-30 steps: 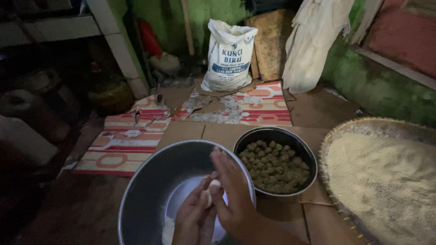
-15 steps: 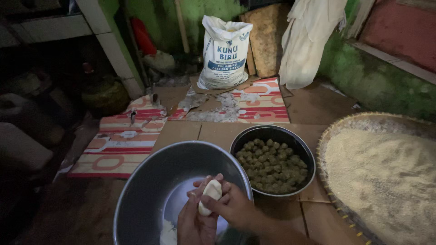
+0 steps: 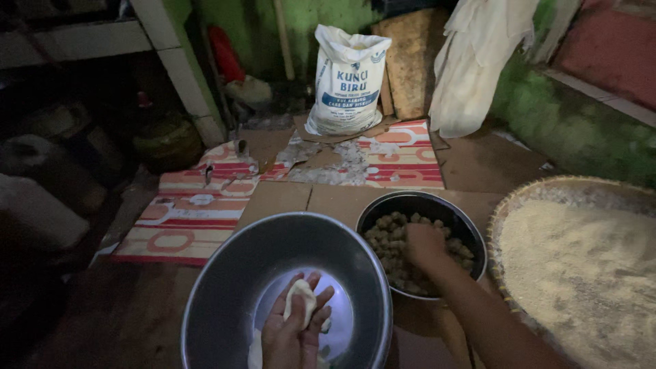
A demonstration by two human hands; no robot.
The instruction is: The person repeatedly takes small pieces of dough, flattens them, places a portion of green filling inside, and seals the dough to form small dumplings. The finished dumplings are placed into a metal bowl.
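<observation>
Dim green-walled room, cardboard-covered floor, striped mats, white sack.

Rustic home kitchen floor: flour sack, woven tray (crumb-filled), metal bowls, green wall.

One package is seen: a white sack standing upright in the upper middle of the frame, against the green wall. Its top is crumpled and folded open, and its lower part bulges. A label is printed on its front in blue, with large letters above a blue band across the middle. The sack is set at the far edge of flattened cardboard sheets printed with red, white and cream stripes and shapes, spread across the floor.
</observation>
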